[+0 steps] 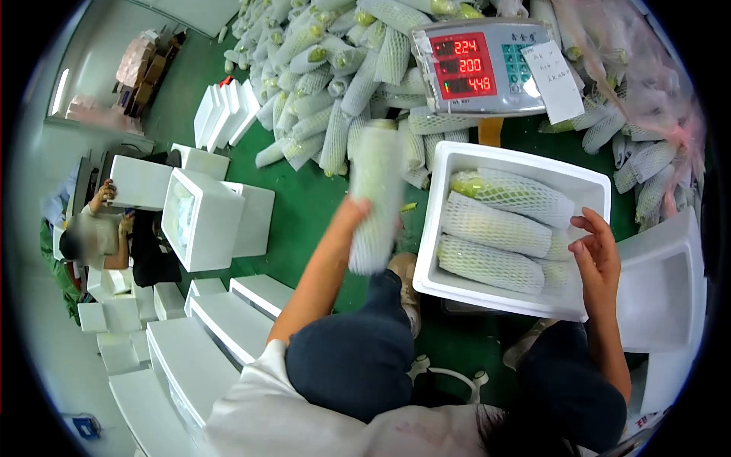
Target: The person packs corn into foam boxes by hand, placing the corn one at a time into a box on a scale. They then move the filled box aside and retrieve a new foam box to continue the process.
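My left hand grips a long pale-green vegetable in a white foam net sleeve, held upright left of the box and smeared by motion; its exact kind I cannot make out. My right hand is at the right rim of a white foam box, thumb and fingers apart, holding nothing. Inside the box lie several netted vegetables side by side, among them one with a yellow-green end. Behind the box, a scale display shows red figures 2.24, 2.00 and 4.48, with a handwritten paper on it.
A large heap of netted vegetables covers the floor ahead. White foam boxes stand at the lower left, and another is at the right. Pink plastic film hangs upper right. At left, a person handles a white box.
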`<state>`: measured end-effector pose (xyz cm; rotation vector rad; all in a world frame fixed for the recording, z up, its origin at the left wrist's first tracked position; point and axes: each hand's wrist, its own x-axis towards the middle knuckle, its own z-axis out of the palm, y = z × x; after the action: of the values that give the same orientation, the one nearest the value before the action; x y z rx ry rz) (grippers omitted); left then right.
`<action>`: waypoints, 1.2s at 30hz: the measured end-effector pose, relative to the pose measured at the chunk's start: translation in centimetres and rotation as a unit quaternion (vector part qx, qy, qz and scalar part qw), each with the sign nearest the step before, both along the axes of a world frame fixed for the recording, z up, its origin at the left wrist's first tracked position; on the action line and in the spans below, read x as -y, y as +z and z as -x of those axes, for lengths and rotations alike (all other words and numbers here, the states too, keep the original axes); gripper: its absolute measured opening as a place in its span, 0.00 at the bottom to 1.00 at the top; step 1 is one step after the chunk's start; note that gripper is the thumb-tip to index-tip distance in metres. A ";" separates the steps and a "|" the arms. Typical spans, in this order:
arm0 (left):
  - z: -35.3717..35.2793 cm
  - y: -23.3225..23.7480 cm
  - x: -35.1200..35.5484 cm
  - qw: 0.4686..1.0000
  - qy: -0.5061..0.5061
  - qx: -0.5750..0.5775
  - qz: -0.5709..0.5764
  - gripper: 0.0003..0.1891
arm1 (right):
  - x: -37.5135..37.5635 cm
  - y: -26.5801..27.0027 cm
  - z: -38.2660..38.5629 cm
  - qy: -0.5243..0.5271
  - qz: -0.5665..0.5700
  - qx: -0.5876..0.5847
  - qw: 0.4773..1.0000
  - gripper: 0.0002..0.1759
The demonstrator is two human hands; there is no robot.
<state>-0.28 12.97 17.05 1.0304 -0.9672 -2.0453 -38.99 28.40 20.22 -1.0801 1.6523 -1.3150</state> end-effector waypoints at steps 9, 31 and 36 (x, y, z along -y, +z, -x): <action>-11.1 -21.5 1.9 0.734 0.181 0.651 0.068 0.55 | 1.0 -1.7 -1.4 0.422 0.021 -0.312 0.851 0.21; 1.6 -15.7 13.1 0.730 0.267 0.435 0.454 0.19 | -5.1 -2.7 4.9 0.123 -0.137 0.178 0.967 0.44; -0.6 -15.2 19.5 0.628 0.333 0.512 0.483 0.27 | -6.3 1.5 0.0 0.070 -0.349 0.377 0.855 0.32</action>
<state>0.36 -6.51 1.86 1.5049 -1.5778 -0.0074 -39.03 34.65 21.74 -0.1777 1.2255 -0.7596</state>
